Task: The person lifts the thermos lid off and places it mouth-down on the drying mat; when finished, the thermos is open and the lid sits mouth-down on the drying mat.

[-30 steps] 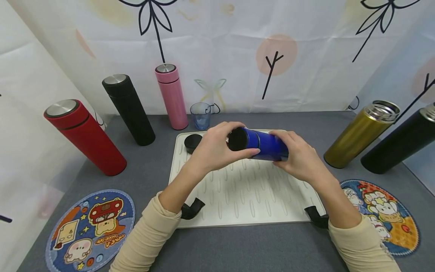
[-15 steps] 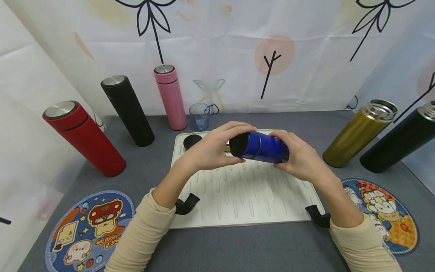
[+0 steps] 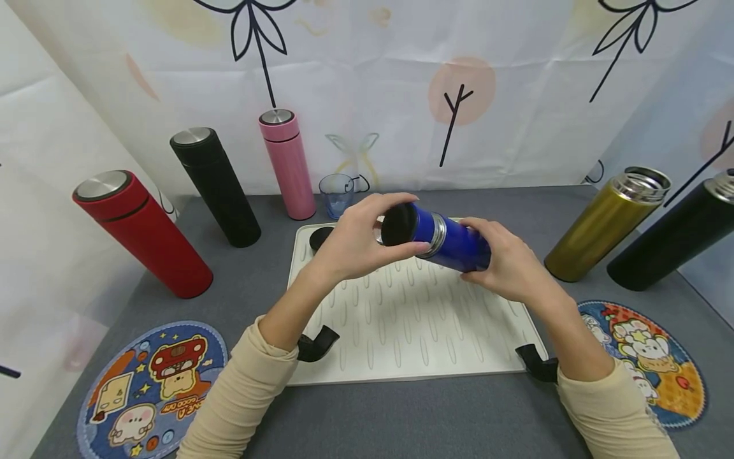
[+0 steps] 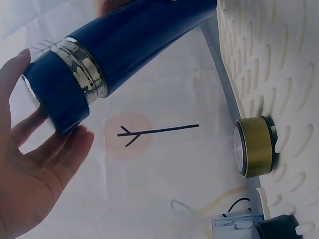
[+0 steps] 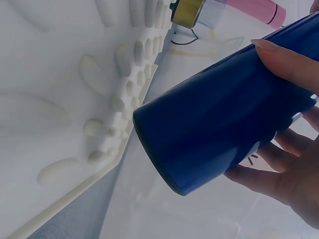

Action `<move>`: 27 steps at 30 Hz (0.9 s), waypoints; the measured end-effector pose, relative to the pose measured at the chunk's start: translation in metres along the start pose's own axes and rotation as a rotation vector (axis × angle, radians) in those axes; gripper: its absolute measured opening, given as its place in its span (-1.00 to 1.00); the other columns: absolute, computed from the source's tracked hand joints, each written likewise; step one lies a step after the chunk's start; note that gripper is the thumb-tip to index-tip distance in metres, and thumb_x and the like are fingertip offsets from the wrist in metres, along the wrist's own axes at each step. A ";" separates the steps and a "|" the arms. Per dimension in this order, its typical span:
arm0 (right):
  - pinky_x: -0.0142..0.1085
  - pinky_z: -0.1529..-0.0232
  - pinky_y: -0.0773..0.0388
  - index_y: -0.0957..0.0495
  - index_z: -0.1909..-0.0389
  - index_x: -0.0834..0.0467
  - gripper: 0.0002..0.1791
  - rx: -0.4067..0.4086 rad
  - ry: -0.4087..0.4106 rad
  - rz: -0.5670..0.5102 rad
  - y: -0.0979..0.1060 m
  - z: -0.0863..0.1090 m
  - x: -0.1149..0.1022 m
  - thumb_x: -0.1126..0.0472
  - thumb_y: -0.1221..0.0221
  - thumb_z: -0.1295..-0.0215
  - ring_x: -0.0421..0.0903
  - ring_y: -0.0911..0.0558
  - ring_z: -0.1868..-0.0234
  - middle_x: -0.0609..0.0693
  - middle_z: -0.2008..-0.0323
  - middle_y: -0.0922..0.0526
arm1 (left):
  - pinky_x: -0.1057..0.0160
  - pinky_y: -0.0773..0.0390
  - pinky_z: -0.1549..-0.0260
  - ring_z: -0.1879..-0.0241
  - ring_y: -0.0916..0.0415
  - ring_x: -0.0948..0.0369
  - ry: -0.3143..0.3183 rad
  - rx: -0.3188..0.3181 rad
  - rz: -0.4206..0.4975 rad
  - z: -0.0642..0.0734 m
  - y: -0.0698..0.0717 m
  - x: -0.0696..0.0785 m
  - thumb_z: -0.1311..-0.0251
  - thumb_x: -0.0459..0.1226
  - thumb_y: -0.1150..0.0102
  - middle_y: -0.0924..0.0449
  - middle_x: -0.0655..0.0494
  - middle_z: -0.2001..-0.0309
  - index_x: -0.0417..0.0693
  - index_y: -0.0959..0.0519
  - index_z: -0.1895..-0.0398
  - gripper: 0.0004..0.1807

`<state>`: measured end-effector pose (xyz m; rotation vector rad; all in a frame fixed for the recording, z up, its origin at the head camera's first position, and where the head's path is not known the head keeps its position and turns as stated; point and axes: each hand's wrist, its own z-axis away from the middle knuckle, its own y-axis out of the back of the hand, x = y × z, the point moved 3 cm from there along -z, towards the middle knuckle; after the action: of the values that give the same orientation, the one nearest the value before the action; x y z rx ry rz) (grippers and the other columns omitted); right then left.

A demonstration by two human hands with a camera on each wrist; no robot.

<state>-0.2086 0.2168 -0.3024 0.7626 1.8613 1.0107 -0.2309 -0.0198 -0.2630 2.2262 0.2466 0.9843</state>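
Note:
A blue thermos (image 3: 461,245) is held tilted above the white ribbed tray (image 3: 401,344). My right hand (image 3: 504,258) grips its body near the base, thumb on one side and fingers on the other, as the right wrist view shows. At the other end, my left hand (image 3: 364,239) holds the blue lid (image 4: 57,89) between thumb and fingers. Between lid and body the silver neck (image 4: 82,69) shows as a shiny band. Whether the lid still touches the neck's threads cannot be told.
On the tray are a gold lid (image 4: 256,147) and a black lid (image 3: 318,238). Behind stand pink (image 3: 289,166), black (image 3: 215,188) and red (image 3: 143,233) thermoses and a glass (image 3: 337,194). Right stand a gold thermos (image 3: 608,226) and a black one (image 3: 676,233). Round mats (image 3: 155,389) flank the tray.
The left hand has shifted its hold on the lid and drawn it leftward from the body, so the silver neck now shows. The right hand has barely moved.

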 end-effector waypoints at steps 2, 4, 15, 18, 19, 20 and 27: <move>0.30 -0.03 -0.32 -0.26 -0.28 0.21 -0.03 0.007 -0.004 -0.009 0.001 -0.001 0.002 0.39 -0.52 0.24 0.33 -0.41 -0.10 0.33 -0.10 -0.41 | 0.28 -0.49 0.19 0.05 -0.38 0.28 -0.012 0.024 0.008 0.000 0.000 0.001 0.04 0.01 -0.44 -0.46 0.17 -0.03 0.13 -0.47 -0.22 -0.31; 0.30 -0.04 -0.31 -0.26 -0.27 0.22 -0.03 0.014 -0.011 -0.020 0.002 -0.001 0.004 0.40 -0.53 0.25 0.33 -0.41 -0.10 0.33 -0.10 -0.42 | 0.25 -0.47 0.16 0.03 -0.37 0.27 -0.024 0.048 0.022 0.000 0.001 0.002 0.05 -0.02 -0.46 -0.45 0.16 -0.04 0.11 -0.46 -0.24 -0.28; 0.32 -0.05 -0.29 -0.21 -0.28 0.26 -0.01 0.089 -0.058 -0.061 0.010 -0.001 0.016 0.40 -0.52 0.24 0.35 -0.41 -0.10 0.38 -0.10 -0.41 | 0.28 -0.43 0.07 0.00 -0.38 0.22 -0.053 0.138 0.088 -0.002 -0.003 0.001 0.14 -0.24 -0.50 -0.50 0.07 -0.07 -0.16 -0.46 -0.14 -0.31; 0.32 -0.05 -0.28 -0.19 -0.30 0.26 0.00 0.101 -0.093 -0.073 0.011 -0.001 0.021 0.40 -0.51 0.23 0.37 -0.41 -0.10 0.40 -0.10 -0.39 | 0.25 -0.40 0.05 -0.04 -0.35 0.19 -0.043 0.147 0.067 -0.002 -0.006 0.001 0.14 -0.24 -0.48 -0.49 0.07 -0.08 -0.15 -0.47 -0.15 -0.31; 0.33 -0.05 -0.28 -0.17 -0.31 0.26 0.01 0.101 -0.104 -0.077 0.012 0.000 0.022 0.39 -0.51 0.22 0.38 -0.40 -0.10 0.40 -0.11 -0.39 | 0.24 -0.40 0.05 -0.05 -0.35 0.19 -0.034 0.148 0.066 -0.003 -0.007 0.000 0.13 -0.24 -0.48 -0.49 0.07 -0.08 -0.15 -0.47 -0.16 -0.31; 0.33 -0.05 -0.27 -0.16 -0.31 0.26 0.01 0.100 -0.116 -0.080 0.012 0.000 0.024 0.39 -0.50 0.21 0.39 -0.40 -0.10 0.41 -0.11 -0.38 | 0.25 -0.41 0.05 -0.05 -0.35 0.19 -0.023 0.146 0.067 -0.003 -0.009 -0.001 0.13 -0.23 -0.48 -0.48 0.06 -0.09 -0.15 -0.47 -0.17 -0.30; 0.36 -0.03 -0.26 -0.13 -0.35 0.26 0.03 0.104 -0.169 -0.111 0.014 0.001 0.031 0.35 -0.50 0.17 0.41 -0.38 -0.11 0.42 -0.15 -0.35 | 0.30 -0.48 0.08 -0.05 -0.37 0.18 0.034 0.097 0.052 -0.003 -0.022 -0.008 0.11 -0.18 -0.49 -0.40 0.02 -0.09 -0.12 -0.49 -0.17 -0.31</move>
<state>-0.2201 0.2490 -0.3027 0.7717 1.7989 0.7608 -0.2370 -0.0048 -0.2807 2.3157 0.2585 1.0588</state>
